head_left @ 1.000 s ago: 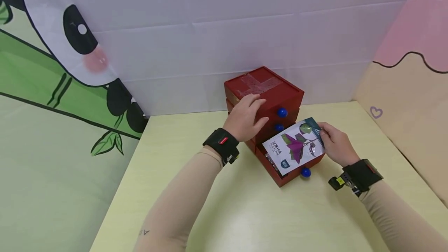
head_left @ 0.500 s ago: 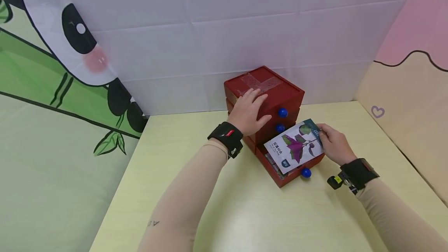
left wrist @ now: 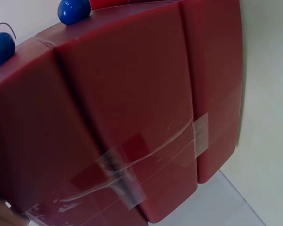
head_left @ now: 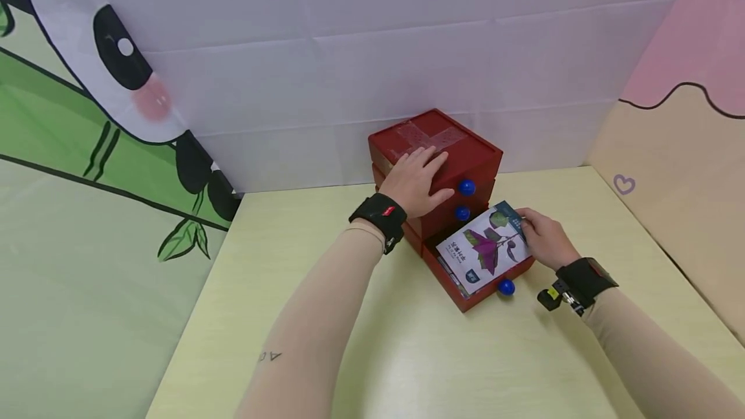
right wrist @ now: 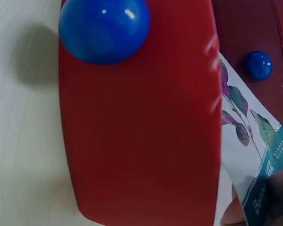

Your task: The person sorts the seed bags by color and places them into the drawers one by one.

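A small red drawer unit (head_left: 465, 147) stands on the table, its lowest drawer (head_left: 445, 290) pulled out. Above that drawer, my right hand (head_left: 547, 238) pinches the right edge of a flat white packet (head_left: 483, 251) printed with a purple flower. The packet's teal end (right wrist: 273, 162) shows between thumb and fingers in the right wrist view. Its left part lies within the drawer's outline, over other flat items mostly hidden beneath. My left hand (head_left: 413, 183) rests on the unit's upper left edge, fingers extended. Taped red side walls (left wrist: 127, 84) fill the left wrist view.
Blue round knobs stick out from the drawer fronts, including the open drawer's knob (head_left: 506, 287). A pale wood-look table (head_left: 302, 238) lies beneath. Behind the unit hangs a pale printed backdrop (head_left: 326, 83), and a peach panel (head_left: 687, 180) stands on the right.
My right hand has lowered the packet slightly into the open drawer and shifted a little left. My left hand has slid up and right onto the drawer unit's top edge.
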Tool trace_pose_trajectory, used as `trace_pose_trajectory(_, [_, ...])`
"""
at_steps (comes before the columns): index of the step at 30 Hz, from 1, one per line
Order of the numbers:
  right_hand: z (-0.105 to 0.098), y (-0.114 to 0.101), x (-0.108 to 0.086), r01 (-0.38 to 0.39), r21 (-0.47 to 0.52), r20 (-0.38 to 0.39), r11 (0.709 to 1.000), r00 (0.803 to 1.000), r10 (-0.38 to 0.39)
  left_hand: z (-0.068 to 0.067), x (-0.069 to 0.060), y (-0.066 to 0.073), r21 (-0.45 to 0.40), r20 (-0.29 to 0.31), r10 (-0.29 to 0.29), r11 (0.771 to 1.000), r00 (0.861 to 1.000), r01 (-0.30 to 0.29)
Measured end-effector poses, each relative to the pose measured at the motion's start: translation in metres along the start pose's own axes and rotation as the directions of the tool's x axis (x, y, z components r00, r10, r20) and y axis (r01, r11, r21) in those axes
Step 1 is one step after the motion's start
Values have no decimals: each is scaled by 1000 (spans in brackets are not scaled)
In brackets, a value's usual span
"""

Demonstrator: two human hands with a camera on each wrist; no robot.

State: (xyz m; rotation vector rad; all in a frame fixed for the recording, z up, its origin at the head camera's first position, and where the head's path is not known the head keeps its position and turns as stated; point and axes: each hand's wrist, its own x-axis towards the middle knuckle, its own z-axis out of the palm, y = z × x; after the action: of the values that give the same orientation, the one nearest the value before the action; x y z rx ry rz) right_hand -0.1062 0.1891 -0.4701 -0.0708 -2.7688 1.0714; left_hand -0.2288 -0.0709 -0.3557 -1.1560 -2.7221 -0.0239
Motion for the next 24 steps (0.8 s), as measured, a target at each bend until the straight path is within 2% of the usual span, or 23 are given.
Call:
trace_pose_trajectory(3, [1, 1, 0, -14, 5, 22, 1000, 1000, 14, 2, 1, 0, 42, 30, 9, 999, 1000, -11])
trace_pose_trajectory(6, [2, 2, 1, -27, 6, 45, 1000, 999, 27, 3, 1, 1, 68, 34, 5, 998, 999, -7])
trace_pose_trajectory(14, [5, -3, 0, -49, -17, 94, 999, 994, 50, 2, -1, 3, 80, 18, -7, 997, 1000, 6])
trace_pose_trajectory(24, [12, -8, -1, -47, -90, 109, 995, 992, 57, 3, -3, 3, 70, 4, -16, 997, 1000, 16])
